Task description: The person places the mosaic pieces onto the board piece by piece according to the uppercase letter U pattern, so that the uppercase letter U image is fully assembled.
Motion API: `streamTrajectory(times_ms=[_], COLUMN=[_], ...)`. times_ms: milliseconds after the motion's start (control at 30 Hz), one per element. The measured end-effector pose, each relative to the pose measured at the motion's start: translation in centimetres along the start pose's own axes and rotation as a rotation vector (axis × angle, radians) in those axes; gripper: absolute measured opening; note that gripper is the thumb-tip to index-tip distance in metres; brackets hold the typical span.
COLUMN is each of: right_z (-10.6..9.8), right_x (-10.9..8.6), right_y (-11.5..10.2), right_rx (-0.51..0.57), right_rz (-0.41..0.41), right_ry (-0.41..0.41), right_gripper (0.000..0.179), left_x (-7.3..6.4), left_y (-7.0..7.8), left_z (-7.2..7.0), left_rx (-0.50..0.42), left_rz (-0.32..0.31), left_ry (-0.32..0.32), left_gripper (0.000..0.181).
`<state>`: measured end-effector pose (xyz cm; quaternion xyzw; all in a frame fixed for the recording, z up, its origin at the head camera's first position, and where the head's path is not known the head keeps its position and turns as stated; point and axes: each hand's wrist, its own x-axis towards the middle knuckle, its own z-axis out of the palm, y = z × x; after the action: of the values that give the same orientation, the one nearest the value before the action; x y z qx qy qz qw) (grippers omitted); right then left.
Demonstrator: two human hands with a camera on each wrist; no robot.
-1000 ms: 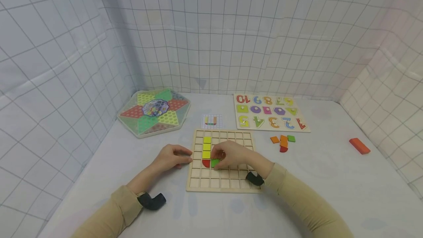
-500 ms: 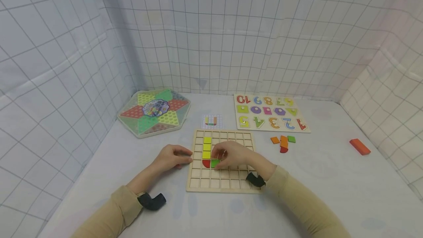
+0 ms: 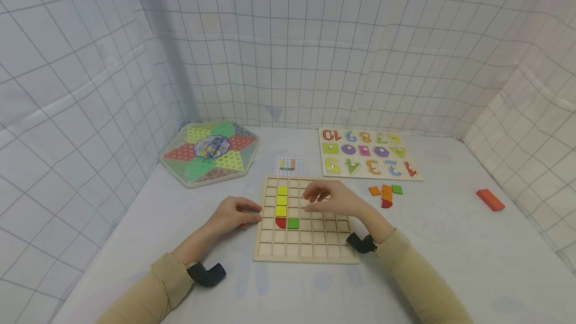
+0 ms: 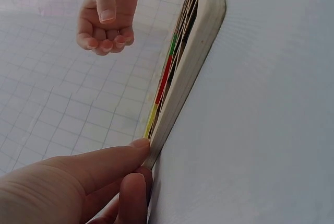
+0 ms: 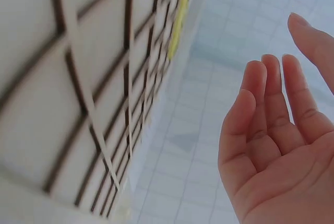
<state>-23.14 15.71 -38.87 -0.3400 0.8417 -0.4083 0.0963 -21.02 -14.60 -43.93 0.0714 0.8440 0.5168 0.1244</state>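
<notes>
A wooden grid board point(image 3: 279, 249) lies on the table in front of the person. In one column of it sit several yellow square tiles point(image 3: 281, 200). Below them is a red quarter-round tile point(image 3: 281, 223), with a green square tile point(image 3: 293, 223) on its right. The left hand point(image 3: 235, 213) rests at the board's left edge; in the left wrist view its fingertips point(image 4: 140, 143) touch that edge. Over the board's right half hovers the right hand point(image 3: 334, 199), loosely curved, with nothing between its fingers. The right wrist view shows its palm point(image 5: 292, 177) and spread fingers holding nothing.
Behind the board lies a small pattern card point(image 3: 289, 165). Loose orange tiles point(image 3: 386, 192), a green tile point(image 3: 397, 189) and a red tile point(image 3: 386, 204) lie to its right. Farther off are a number puzzle point(image 3: 370, 153), a hexagonal game board point(image 3: 211, 152) and an orange-red block point(image 3: 490, 199).
The right hand has let go of the green tile and risen away to the right and back, leaving that tile in full view beside the red one. The left hand has stayed put.
</notes>
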Motion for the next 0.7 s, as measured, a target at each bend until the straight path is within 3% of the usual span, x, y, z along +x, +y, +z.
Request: streamTrajectory(times_ms=[233,633,700], right_z=[-3.3,-8.3,-9.0], right_x=[-1.9,-5.6,-6.1], right_y=[0.5,2.3,2.9], right_rx=[0.055,0.046,0.045], right_rz=[0.005,0.181,0.181], right_ry=[0.179,0.404,0.43], right_gripper=[0.028,0.033,0.032], left_x=[0.0,0.1,0.1], left_y=[-0.1,-0.1,-0.1], left_z=[-0.1,0.0,0.0], left_rx=[0.003,0.018,0.016], left_rz=[-0.006,0.009,0.007], left_ry=[0.001,0.004,0.004], left_gripper=[0.029,0.029,0.029])
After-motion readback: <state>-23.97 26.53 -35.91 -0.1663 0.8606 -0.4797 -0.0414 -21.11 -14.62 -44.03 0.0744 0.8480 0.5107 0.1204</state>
